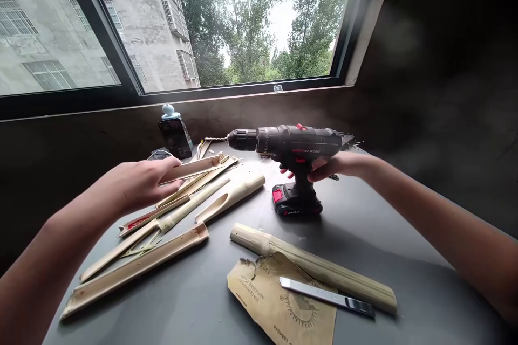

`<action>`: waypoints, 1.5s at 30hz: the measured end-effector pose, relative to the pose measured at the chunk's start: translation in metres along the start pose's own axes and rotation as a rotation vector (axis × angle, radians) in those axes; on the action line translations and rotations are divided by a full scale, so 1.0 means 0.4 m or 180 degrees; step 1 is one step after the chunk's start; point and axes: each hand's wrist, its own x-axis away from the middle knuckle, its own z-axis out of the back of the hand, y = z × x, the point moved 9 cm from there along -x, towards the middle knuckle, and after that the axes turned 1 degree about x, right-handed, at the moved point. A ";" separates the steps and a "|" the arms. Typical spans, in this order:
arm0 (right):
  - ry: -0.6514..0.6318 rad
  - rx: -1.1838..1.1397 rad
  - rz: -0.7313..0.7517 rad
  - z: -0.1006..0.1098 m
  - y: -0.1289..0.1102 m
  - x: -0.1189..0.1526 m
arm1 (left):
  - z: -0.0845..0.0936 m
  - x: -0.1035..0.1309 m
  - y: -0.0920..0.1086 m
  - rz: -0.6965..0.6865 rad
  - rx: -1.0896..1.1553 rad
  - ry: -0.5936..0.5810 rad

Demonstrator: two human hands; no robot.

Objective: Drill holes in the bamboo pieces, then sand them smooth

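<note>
My right hand (329, 166) is wrapped round the grip of a black and red cordless drill (299, 143). The drill stands upright with its bit (216, 139) pointing left, and its battery is at or just above the table. On the left, my left hand (151, 180) grips a split bamboo piece (198, 167) between thumb and fingers, its hollow side up. Below that hand lie several more bamboo strips, among them a long half-tube (137, 267). A bamboo tube with a scooped end (230, 198) rests between the strips and the drill.
In front lies another bamboo length (319, 261), beside a torn sandpaper sheet (283, 299) with a metal-bladed tool (327, 296) on it. A phone (175, 137) leans on a stand at the back of the grey table (194, 291). Behind is a window (243, 86).
</note>
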 end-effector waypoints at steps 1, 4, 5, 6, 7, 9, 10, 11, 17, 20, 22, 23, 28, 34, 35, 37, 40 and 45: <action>-0.0052 0.0247 -0.0196 0.024 0.012 0.014 | -0.001 -0.001 -0.005 0.0026 -0.0009 0.0017; 0.0070 0.0426 -0.0361 0.062 0.026 0.029 | -0.002 -0.005 -0.014 0.0091 -0.0073 0.0092; 0.0101 0.0282 -0.0249 0.053 0.022 0.023 | -0.003 -0.006 -0.013 0.0091 -0.0086 0.0102; 0.0147 0.0077 -0.0066 0.036 0.015 0.012 | -0.004 -0.007 -0.009 0.0066 -0.0091 0.0092; 0.0224 -0.0162 0.0153 0.017 0.006 0.000 | -0.006 -0.007 -0.002 0.0033 -0.0091 0.0068; 0.0415 -0.0647 0.0517 -0.018 -0.007 -0.023 | -0.010 -0.008 0.011 -0.0024 -0.0077 -0.0014; 0.0513 -0.0867 0.0642 -0.031 -0.009 -0.031 | -0.011 -0.007 0.018 -0.0046 -0.0067 -0.0042; 0.0565 -0.1054 0.0712 -0.041 -0.009 -0.037 | -0.011 -0.007 0.023 -0.0061 -0.0058 -0.0071; 0.0280 -0.1446 0.0677 -0.054 -0.003 -0.046 | -0.016 -0.006 0.042 -0.0088 -0.0045 -0.0153; 0.0167 -0.1372 0.0638 -0.053 -0.003 -0.053 | -0.040 -0.013 0.061 -0.0184 0.0054 -0.0257; 0.0116 -0.1318 0.0615 -0.057 -0.003 -0.057 | -0.071 -0.019 0.081 -0.0344 0.0195 -0.0417; 0.0094 -0.1299 0.0618 -0.060 -0.004 -0.059 | -0.089 -0.022 0.088 -0.0401 0.0261 -0.0502; 0.0078 -0.1163 0.0608 -0.064 -0.010 -0.062 | -0.174 -0.046 0.094 -0.0471 0.0460 -0.0759; 0.0018 -0.1068 0.0614 -0.069 -0.008 -0.069 | -0.146 -0.046 0.101 -0.0519 0.0606 -0.0466; 0.0064 -0.1102 0.0627 -0.068 -0.006 -0.071 | -0.097 -0.042 0.100 -0.0463 0.0596 -0.0102; 0.0183 -0.1165 0.0640 -0.067 -0.002 -0.074 | 0.043 -0.019 0.093 -0.0273 0.0589 0.1029; 0.0299 -0.1185 0.0638 -0.069 0.000 -0.077 | 0.225 0.016 0.124 -0.0516 0.0623 0.2272; 0.0373 -0.1144 0.0637 -0.068 -0.011 -0.069 | 0.243 -0.107 0.253 -0.1462 0.0037 0.1034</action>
